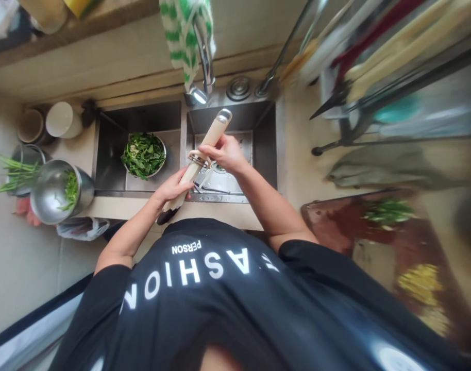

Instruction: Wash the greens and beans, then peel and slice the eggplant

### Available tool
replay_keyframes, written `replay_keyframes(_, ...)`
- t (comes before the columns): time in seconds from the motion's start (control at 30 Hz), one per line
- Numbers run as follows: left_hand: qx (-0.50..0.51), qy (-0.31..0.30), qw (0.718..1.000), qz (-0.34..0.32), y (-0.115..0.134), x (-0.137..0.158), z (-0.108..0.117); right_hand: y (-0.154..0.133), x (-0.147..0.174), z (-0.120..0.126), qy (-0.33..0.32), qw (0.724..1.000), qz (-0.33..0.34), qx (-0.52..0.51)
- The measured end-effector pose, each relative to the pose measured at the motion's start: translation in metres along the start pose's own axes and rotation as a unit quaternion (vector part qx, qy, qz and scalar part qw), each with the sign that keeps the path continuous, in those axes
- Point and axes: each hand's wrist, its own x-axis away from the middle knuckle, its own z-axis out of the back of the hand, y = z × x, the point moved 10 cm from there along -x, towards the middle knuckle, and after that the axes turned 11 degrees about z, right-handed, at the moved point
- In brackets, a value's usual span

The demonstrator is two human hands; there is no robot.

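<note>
A long, mostly peeled eggplant (212, 133) slants over the front of the right sink basin, its flesh pale and its lower end dark. My left hand (176, 186) is closed around its lower part. My right hand (228, 153) is closed on a small cream peeler (199, 157), whose head lies across the middle of the eggplant; the fingers hide most of its handle. Thin dark and pale strips (211, 189) show in the basin below, beside my left fingers. The eggplant's glossy upper tip points toward the faucet.
In the left basin (104, 154) stands a bowl of leafy greens (145, 154). A steel bowl (57, 193) and scallions (17, 172) are on the left counter. A faucet (206, 62) rises behind the sink. On the right lie a cutting board (328, 221) with chopped food and a knife rack (351, 123).
</note>
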Motion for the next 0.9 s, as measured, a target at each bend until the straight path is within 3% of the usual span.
replay_keyframes(0.1, 0.017, 0.032, 0.999, -0.005, -0.007, 0.006, 0.006, 0.019, -0.003, 0.010, 0.032, 0.999, -0.033, -0.010)
replay_keyframes(0.3, 0.017, 0.059, 0.998, 0.016, -0.037, 0.016, 0.016, 0.071, 0.002, 0.007, 0.022, 0.990, -0.136, -0.012)
replay_keyframes(0.4, 0.020, 0.052, 0.998, 0.017, -0.036, 0.017, 0.014, 0.080, 0.007, -0.003, 0.043, 0.983, -0.164, -0.071)
replay_keyframes(0.5, -0.008, 0.027, 1.000, 0.008, -0.026, 0.016, 0.012, 0.072, 0.005, -0.008, 0.052, 0.983, -0.133, -0.117)
replay_keyframes(0.6, -0.023, -0.011, 1.000, -0.012, -0.017, 0.019, 0.013, 0.065, 0.002, 0.018, 0.086, 0.992, -0.085, -0.031)
replay_keyframes(0.73, -0.045, -0.032, 0.998, -0.027, -0.012, 0.019, 0.022, 0.073, 0.011, 0.069, 0.178, 0.975, -0.106, 0.075)
replay_keyframes(0.9, -0.035, -0.068, 0.997, -0.024, -0.011, -0.002, 0.020, 0.076, 0.019, 0.068, 0.146, 0.983, -0.107, 0.033)
